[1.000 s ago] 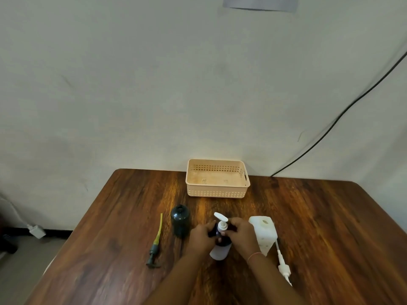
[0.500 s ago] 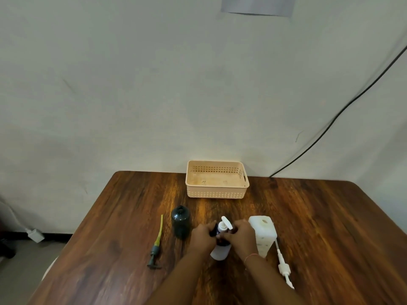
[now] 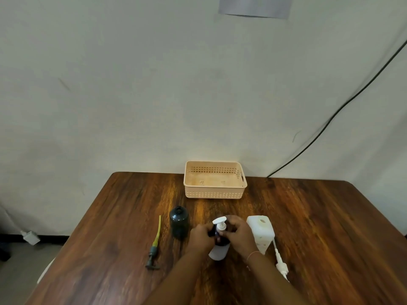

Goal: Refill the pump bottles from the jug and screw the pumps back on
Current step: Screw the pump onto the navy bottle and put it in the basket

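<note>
Since half a second ago, white pump (image 3: 219, 223) spout swung from upper right to upper left. Stands upright on bottle (image 3: 218, 249), lower centre of frame. Left hand (image 3: 201, 236) wrapped around bottle; right hand (image 3: 239, 235) pinched on pump collar.

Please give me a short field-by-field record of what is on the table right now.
held bottle: dark-topped pump bottle, upright, white pump head on its neck
left hand: left hand gripping the bottle's shoulder
right hand: right hand, fingers at the pump collar
open bottles: dark green bottle and white bottle, both without pumps
loose pumps: green pump lying left; white pump lying right
basket: beige basket, at the table's far edge
jug: none in view
</note>
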### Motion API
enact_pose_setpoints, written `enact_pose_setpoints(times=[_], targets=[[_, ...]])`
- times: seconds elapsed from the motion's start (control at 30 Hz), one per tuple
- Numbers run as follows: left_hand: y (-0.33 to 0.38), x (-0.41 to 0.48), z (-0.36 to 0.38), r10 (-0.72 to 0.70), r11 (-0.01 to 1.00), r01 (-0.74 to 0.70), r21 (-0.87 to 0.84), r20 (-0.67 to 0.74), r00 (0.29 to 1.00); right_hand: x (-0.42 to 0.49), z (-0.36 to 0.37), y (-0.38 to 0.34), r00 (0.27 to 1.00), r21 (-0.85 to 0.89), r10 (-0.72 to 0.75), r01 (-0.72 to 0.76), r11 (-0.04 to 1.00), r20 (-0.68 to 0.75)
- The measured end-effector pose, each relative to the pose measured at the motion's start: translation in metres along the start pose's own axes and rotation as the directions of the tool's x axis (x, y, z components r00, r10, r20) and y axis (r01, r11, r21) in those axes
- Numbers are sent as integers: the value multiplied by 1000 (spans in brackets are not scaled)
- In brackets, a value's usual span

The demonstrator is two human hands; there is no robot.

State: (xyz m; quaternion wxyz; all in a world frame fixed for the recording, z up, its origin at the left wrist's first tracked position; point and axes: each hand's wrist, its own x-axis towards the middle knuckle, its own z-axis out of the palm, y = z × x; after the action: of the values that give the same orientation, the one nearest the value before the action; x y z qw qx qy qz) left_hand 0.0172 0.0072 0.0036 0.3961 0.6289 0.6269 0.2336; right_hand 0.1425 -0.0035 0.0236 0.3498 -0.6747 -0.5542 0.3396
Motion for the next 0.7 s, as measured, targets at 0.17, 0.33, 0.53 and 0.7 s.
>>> enact_pose_setpoints(times=[0.17, 0.33, 0.53, 0.7], targets=[[2, -2, -2, 6, 1000, -7, 26, 19, 1000, -3, 3, -9, 993, -61, 82, -88, 994, -88], [3, -2, -1, 19, 999, -19, 33, 4, 1000, -4, 2, -6, 1000, -37, 8, -7, 999, 25], [5, -5, -1, 17, 998, -16, 59, -12, 1000, -9, 5, -8, 988, -64, 111, -119, 991, -106], [8, -7, -1, 13, 998, -13, 58, -13, 1000, -18, 7, -2, 995, -72, 65, -71, 995, -73]])
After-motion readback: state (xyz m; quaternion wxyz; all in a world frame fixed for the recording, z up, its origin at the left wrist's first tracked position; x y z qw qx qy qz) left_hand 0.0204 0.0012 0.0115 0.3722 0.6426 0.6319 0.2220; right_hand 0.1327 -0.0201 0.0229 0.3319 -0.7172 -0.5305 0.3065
